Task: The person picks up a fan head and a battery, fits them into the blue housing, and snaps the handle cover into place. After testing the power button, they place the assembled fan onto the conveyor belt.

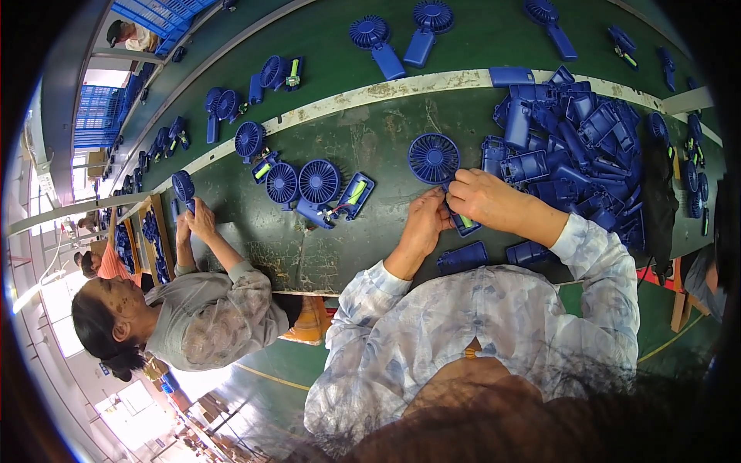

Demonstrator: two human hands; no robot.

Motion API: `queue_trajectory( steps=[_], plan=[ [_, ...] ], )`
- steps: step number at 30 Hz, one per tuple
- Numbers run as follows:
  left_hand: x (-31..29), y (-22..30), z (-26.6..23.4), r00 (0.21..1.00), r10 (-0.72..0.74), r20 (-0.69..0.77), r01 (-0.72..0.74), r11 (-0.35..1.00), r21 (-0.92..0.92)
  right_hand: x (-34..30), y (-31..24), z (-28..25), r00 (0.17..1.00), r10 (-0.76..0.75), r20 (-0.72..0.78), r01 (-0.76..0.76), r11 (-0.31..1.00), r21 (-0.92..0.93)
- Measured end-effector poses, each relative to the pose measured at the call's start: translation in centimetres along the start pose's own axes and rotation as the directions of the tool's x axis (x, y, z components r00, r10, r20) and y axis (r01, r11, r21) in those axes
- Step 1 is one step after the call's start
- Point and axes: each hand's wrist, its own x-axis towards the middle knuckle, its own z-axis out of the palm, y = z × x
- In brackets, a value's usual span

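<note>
A blue handheld fan (pixel 434 157) lies in front of me with its round grille pointing away. My left hand (pixel 421 228) is closed round the left side of its handle, just below the grille. From the right, my right hand (pixel 494 199) pinches the same handle, its fingers bent over the top part. Between the hands the handle shows an open inside with a green battery (pixel 467 224). What the fingertips press on is hidden. Near my body lie loose blue handle shells, one (pixel 463 258) below my hands and another (pixel 528 252) by my right wrist.
A heap of blue handle shells (pixel 571 139) stands close to the right. Several fans (pixel 319 182), some with bare batteries, lie to the left. Past a pale rail (pixel 370 96), more fans rest on a green belt (pixel 478 46). A co-worker (pixel 208 309) holds a fan at the left.
</note>
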Motion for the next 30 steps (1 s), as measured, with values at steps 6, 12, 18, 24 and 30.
queue_trajectory(
  steps=[6, 12, 18, 24, 30],
  plan=[
    [-0.7, 0.9, 0.8, 0.998, -0.006, 0.057, 0.004, 0.999, 0.033, 0.1, 0.1, -0.3, 0.999, 0.043, 0.007, -0.044, 0.998, 0.042],
    [-0.4, 0.0, 0.4, 0.999, 0.024, 0.030, -0.029, 0.986, 0.161, -0.2, 0.6, 0.1, 0.976, 0.202, -0.085, -0.194, 0.977, 0.093],
    [-0.6, 0.0, 1.4, 0.999, 0.047, -0.022, -0.043, 0.986, 0.164, -0.4, 0.8, -0.1, 0.984, 0.176, -0.028, -0.174, 0.984, 0.048],
    [-0.9, -0.7, 1.3, 0.995, 0.088, -0.041, -0.079, 0.979, 0.188, -1.0, 0.8, 1.4, 0.978, 0.206, -0.023, -0.201, 0.971, 0.131],
    [-0.5, -0.4, 1.1, 0.997, 0.069, -0.042, -0.062, 0.989, 0.138, -0.8, 1.9, 1.8, 0.982, 0.181, -0.057, -0.165, 0.962, 0.219]
  ],
)
